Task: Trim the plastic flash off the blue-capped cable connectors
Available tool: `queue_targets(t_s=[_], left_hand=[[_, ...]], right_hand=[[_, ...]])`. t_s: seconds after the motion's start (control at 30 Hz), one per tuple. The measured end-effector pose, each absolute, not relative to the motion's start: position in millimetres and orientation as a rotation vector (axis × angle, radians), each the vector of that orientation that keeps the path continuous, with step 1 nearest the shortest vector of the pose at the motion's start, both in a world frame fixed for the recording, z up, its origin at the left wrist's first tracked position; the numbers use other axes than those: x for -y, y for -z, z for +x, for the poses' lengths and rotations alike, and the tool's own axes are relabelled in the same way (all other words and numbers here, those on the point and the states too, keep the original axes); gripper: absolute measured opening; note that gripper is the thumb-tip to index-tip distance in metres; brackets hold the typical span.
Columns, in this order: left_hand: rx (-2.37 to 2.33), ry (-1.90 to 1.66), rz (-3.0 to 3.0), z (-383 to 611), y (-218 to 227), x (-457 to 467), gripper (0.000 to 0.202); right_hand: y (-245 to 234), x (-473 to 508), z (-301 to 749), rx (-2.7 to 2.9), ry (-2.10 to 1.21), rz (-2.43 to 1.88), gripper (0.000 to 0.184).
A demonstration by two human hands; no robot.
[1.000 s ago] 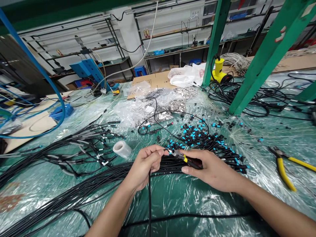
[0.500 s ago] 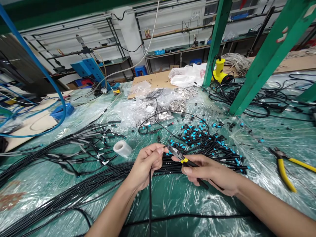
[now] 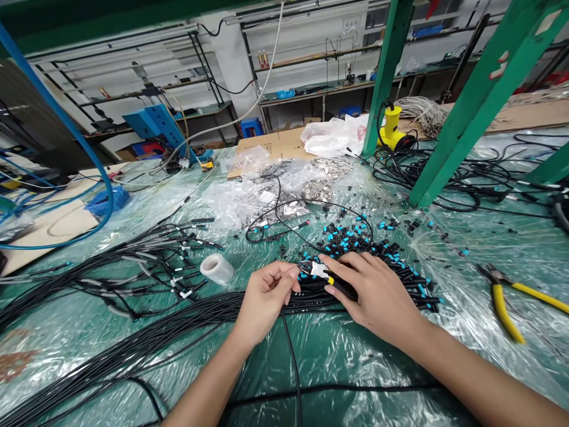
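My left hand point(image 3: 269, 302) pinches a black cable point(image 3: 291, 350) near its end, with the fingertips covering part of that end. The rest of the cable hangs down toward the table's front. Palm down, my right hand point(image 3: 377, 290) holds a pair of pliers point(image 3: 319, 270) with black and yellow handles. Their metal jaws point left, close to my left fingertips; whether they touch the cable end I cannot tell. Behind and beneath the hands lies a bundle of black cables point(image 3: 204, 317), with blue-tipped connectors point(image 3: 351, 234) heaped past the pliers.
Yellow-handled cutters point(image 3: 502, 296) lie open at the right. A clear film roll point(image 3: 217, 269) stands left of my hands. Plastic bags of metal parts point(image 3: 284, 201) lie farther back. A green post point(image 3: 462, 112) rises at the right, and a blue hose point(image 3: 84, 139) loops at the left.
My right hand has turned from beneath the pliers to palm down over them. The jaws have tilted flatter. My left hand still pinches the cable, whose hanging part has swung right.
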State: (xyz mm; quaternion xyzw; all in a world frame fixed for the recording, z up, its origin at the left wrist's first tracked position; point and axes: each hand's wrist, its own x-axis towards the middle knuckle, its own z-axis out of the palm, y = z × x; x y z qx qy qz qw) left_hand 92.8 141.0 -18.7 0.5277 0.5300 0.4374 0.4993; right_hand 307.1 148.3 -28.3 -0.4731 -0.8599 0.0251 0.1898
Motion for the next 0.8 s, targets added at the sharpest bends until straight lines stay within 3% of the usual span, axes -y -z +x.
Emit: queue_targets(t_s=[0.13,0.27,0.5,0.63,0.7,0.8], left_hand=[[-1.247,-1.132,1.230,96.6,24.8,-139.5,0.028],[-1.202,-1.178,1.204,97.6,30.6,-139.1,0.028],[-1.162,-1.230,1.195,93.2,34.0,-140.9,0.023],[-1.171,-1.247,1.200,92.2,33.5,-141.9,0.023],[-1.193,-1.257,1.221,93.4,33.1,-141.5,0.023],[-1.252,-1.267,1.286,96.9,31.1,-139.5,0.022]], right_hand=[[27.6,-147.4,305.9,2.406,-0.173,-1.360,0.048],[26.4,-145.2,304.8,2.324,-0.480,-1.393,0.047],[19.5,-145.0,301.6,1.909,-1.419,-1.063,0.045],[19.1,-143.7,300.6,1.563,-1.955,-0.969,0.056],[21.1,-142.1,299.7,1.581,-1.928,-0.992,0.056],[26.0,-140.4,298.4,1.911,-1.325,-1.165,0.050]])
